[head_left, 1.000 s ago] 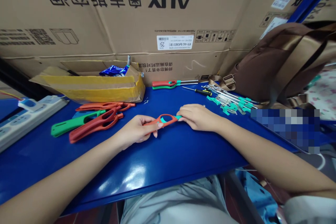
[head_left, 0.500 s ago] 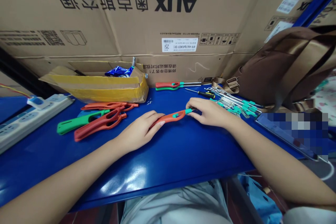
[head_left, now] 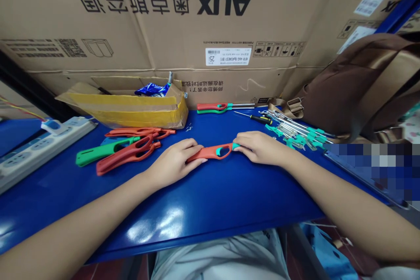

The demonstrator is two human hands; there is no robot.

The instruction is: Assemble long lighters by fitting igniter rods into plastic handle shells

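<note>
Between my hands is a red-orange gas lighter (head_left: 210, 153) with a teal trigger and a teal collar at its front. My left hand (head_left: 177, 159) is closed round the rear of its handle. The fingers of my right hand (head_left: 259, 146) pinch the teal collar end; whatever lies beyond it is hidden behind them. Left of my left hand lie red lighter handles (head_left: 126, 157) and a green handle (head_left: 105, 152). Past my right hand is a pile of metal lighter tubes with teal parts (head_left: 295, 129).
Lighters with metal tubes (head_left: 213, 107) lie at the back, near a black-and-yellow screwdriver (head_left: 260, 119). A taped cardboard box (head_left: 131, 113) stands back left, a power strip (head_left: 39, 153) at far left. On the right are a brown bag (head_left: 348, 83) and a partly pixelated flat device (head_left: 357, 179).
The lighter has turned so its open trigger loop faces up more. My right fingers have closed farther over the teal collar, covering the dark part beyond it. The view has shifted slightly.
</note>
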